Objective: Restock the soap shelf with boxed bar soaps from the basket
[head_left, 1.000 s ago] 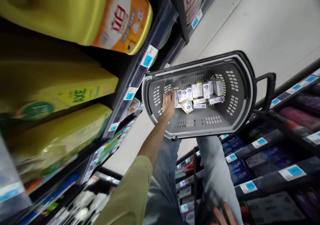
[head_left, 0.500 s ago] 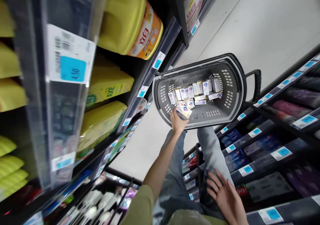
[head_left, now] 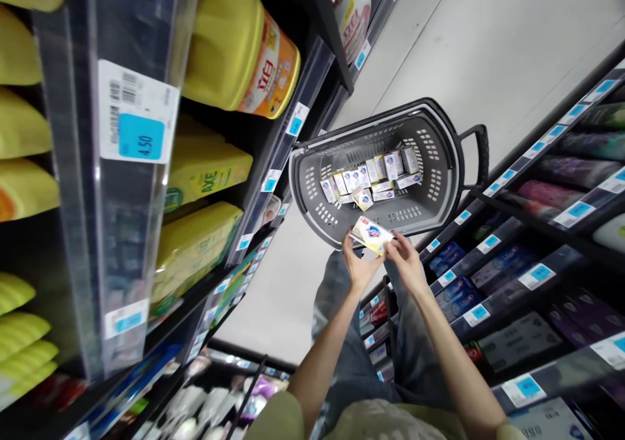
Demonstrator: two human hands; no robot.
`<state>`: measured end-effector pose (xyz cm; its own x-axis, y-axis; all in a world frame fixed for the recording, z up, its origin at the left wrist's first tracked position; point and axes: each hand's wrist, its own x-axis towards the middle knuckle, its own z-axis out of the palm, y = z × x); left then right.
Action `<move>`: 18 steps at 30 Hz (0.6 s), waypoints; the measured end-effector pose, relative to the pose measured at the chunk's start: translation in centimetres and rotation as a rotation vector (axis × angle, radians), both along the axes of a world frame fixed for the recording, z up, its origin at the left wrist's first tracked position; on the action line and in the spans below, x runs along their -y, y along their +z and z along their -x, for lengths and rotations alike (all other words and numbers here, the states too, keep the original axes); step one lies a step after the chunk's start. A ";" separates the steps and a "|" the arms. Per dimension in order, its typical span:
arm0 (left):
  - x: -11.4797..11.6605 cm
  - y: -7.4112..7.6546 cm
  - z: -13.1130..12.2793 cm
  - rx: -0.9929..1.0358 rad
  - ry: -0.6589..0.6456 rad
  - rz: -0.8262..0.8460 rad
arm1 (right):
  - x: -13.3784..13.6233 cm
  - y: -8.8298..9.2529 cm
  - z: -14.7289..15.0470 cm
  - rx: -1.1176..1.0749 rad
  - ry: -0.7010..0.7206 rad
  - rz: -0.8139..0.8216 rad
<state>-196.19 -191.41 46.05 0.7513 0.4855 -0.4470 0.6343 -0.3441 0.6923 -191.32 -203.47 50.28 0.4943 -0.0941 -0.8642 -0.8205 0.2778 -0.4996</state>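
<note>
A small white and yellow soap box (head_left: pixel 372 233) with a blue and red emblem is held between both hands, over the near rim of the basket. My left hand (head_left: pixel 358 264) grips its left end, and my right hand (head_left: pixel 406 261) pinches its right end. Just beyond stands a grey shopping basket (head_left: pixel 319 220) with slotted walls and a black handle swung out to the right. Inside it, several similar soap boxes (head_left: pixel 355 178) lie in a loose row along the far side. One box (head_left: pixel 363 199) lies tilted in front of that row.
On the left, a dark shelf holds large yellow jugs (head_left: pixel 229 43) and AXE bottles (head_left: pixel 209 173), with price tags (head_left: pixel 139 111) along its edge. Shelving with toothpaste boxes (head_left: pixel 456 300) runs along the right. Pale floor (head_left: pixel 488 30) stretches between them.
My left hand has lifted a soap box out of the basket toward me. My right hand has come up from beside my leg and taken the box's other end.
</note>
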 end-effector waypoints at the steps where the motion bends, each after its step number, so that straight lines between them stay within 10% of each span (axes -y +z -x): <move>1: 0.1 0.1 0.0 -0.003 -0.006 -0.003 | 0.1 0.0 0.2 0.009 0.012 0.009; 18: 1.8 1.4 -1.5 0.103 -0.293 0.007 | 2.8 0.3 1.5 -0.098 -0.133 0.030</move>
<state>-194.69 -193.26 47.43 0.9004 0.2384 -0.3639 0.4351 -0.4969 0.7508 -192.80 -206.30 50.58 0.3897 -0.1798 -0.9032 -0.8227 0.3728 -0.4292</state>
